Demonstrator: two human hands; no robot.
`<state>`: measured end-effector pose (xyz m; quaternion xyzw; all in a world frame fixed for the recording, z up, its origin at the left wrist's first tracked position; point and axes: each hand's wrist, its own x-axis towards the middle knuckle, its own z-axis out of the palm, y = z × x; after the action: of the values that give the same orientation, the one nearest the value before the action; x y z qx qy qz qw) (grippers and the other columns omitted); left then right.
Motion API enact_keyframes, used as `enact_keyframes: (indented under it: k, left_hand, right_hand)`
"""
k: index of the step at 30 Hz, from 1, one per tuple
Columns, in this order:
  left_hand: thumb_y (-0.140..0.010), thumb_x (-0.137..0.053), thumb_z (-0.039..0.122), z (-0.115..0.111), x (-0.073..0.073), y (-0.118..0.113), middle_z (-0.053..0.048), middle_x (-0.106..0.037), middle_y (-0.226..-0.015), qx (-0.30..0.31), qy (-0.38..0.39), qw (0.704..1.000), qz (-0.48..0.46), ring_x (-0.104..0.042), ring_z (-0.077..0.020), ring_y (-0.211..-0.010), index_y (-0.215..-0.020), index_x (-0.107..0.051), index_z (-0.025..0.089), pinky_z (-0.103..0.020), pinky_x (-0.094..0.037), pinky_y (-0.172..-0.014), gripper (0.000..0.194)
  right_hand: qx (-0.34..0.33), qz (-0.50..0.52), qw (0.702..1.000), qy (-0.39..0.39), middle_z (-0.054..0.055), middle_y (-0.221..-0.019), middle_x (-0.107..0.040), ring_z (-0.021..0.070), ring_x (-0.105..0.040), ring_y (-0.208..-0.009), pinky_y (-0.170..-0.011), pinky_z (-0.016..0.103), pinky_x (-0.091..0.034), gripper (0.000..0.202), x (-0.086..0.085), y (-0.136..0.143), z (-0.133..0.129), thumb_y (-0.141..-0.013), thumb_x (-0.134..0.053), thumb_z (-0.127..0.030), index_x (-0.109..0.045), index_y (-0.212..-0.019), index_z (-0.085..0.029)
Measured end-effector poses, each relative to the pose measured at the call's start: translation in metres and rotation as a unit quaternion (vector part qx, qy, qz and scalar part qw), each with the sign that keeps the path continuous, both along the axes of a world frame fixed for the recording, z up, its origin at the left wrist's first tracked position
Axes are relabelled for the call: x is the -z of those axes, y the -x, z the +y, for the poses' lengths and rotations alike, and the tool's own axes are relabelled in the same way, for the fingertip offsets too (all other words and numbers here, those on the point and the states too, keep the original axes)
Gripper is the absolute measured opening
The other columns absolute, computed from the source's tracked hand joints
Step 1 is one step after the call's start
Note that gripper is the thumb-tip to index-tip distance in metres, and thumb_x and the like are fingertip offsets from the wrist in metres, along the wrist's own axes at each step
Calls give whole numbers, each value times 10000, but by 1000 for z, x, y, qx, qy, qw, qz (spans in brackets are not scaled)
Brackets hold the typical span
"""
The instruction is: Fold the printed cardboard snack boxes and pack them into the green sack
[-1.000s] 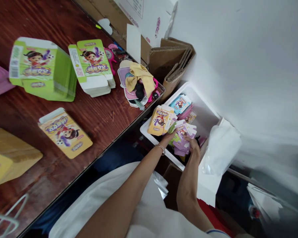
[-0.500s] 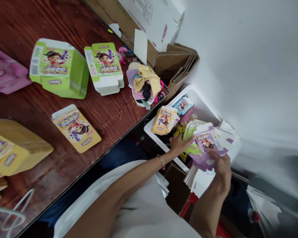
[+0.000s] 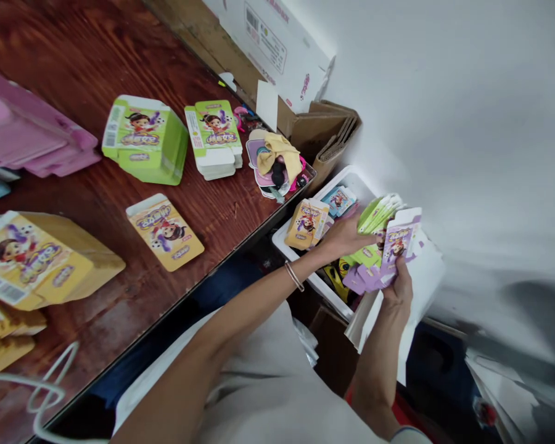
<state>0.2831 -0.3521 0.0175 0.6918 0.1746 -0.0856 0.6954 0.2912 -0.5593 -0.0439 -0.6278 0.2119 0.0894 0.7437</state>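
"Holdings first: what is gripped, and by which side?"

"Right hand [image 3: 399, 287]: one, closed on purple cartons [image 3: 398, 243], thumb across the front. Left hand [image 3: 341, 238]: one, closed on green cartons [image 3: 372, 254], fingertips partly hidden. Both lots touch between the two hands, green fanned at the far edge."

"Immediately around them?"

"White bin [image 3: 358, 177]: one, beneath and to the left of the held cartons. Inside, boxy yellow carton [image 3: 308, 225], just left of the left hand; blue carton [image 3: 340, 200], just beyond it. White sheets [image 3: 425, 277]: quantity unclear, to the right of the right hand."

"Farther out?"

"Brown table [image 3: 226, 228], left of both hands. On its near side, single yellow carton [image 3: 165, 231]. Beyond that, two green stacks [image 3: 215, 135]. Farthest left, yellow stack [image 3: 46, 259] and pink stack [image 3: 32, 123]."

"State of progress?"

"Partway, by my judgement. Done: table stock mostly stands in stacks of one colour. Left: the held lot is mixed, green against purple, off the table and not set down; yellow and blue remain in the bin. Full count below: cannot tell."
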Motion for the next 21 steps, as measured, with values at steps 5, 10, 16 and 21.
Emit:
enact_keyframes:
  k: [5, 10, 16, 21]
  left_hand:
    - [-802, -663, 382, 13, -34, -21, -118, -668, -929, 94, -237, 963, -85, -626, -386, -1013, -1161, -576, 142, -444, -460, -902, 440]
    - [-826, -629, 405, 26, -44, -22, -103, -661, -954, 61, -269, 958, -80, -611, -375, -1040, -1176, -541, 176, -427, -439, -915, 428]
    - [-805, -639, 443, 48, -32, -7, -94, -677, -951, 9, -286, 958, -24, -640, -330, -986, -1108, -565, 172, -368, -464, -845, 414]
    - [-789, -589, 464, 62, -37, 0, -72, -699, -1004, 6, -281, 959, -26, -666, -263, -942, -1080, -577, 181, -328, -490, -783, 406]
  right_hand:
    - [12, -57, 994, -89, 4, -1082, -718, 188, -628, -1106, -993, 372, -505, 442, 1, -22, 26, -664, -687, -303, -650, -1093, -205]
    - [3, -97, 987, -126, 25, -1099, -713, 186, -606, -1144, -1010, 361, -487, 382, 0, -33, 52, -707, -663, -291, -650, -1077, -194]
    - [24, -45, 989, -136, -3, -1096, -713, 172, -657, -1020, -962, 351, -526, 417, 14, -26, 69, -670, -677, -266, -654, -1083, -210]
    - [23, 6, 993, -118, -21, -979, -723, 170, -666, -967, -894, 346, -553, 342, 35, -18, 58, -752, -630, -364, -653, -1070, -239]
